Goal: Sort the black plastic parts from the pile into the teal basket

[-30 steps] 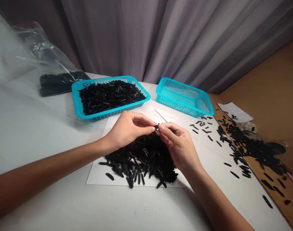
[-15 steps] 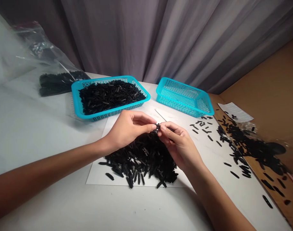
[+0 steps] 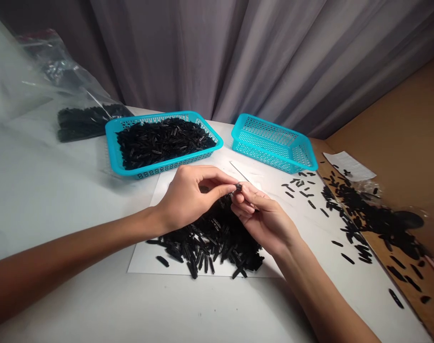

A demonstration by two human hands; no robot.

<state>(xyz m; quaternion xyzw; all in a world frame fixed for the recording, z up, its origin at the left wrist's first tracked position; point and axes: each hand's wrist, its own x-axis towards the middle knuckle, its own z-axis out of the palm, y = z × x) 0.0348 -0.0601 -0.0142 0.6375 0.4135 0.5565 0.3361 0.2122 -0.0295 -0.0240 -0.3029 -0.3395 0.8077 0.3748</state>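
Both hands meet over a heap of small, narrow black pieces (image 3: pixel 217 238), which lies on a white sheet (image 3: pixel 140 264). My left hand (image 3: pixel 190 195) pinches one small black piece (image 3: pixel 239 187) between thumb and forefinger. At its other side, the thumb and fingers of my right hand (image 3: pixel 263 209) are closed on the same piece. Most of that piece is covered by fingertips, so its exact kind does not show. A thin rod (image 3: pixel 240 171) lies on the sheet just beyond the fingers.
Behind my left hand stands a blue basket (image 3: pixel 112 138) full of black pieces; a second blue basket (image 3: pixel 274 159) is at its right. A clear bag (image 3: pixel 77 90) holds more at the left. Black pieces (image 3: pixel 367 214) are strewn over the table and brown board at the right.
My left fingertips have shifted slightly right, staying on the small black piece. My right fingers have turned and curled under it, and less of the piece shows.
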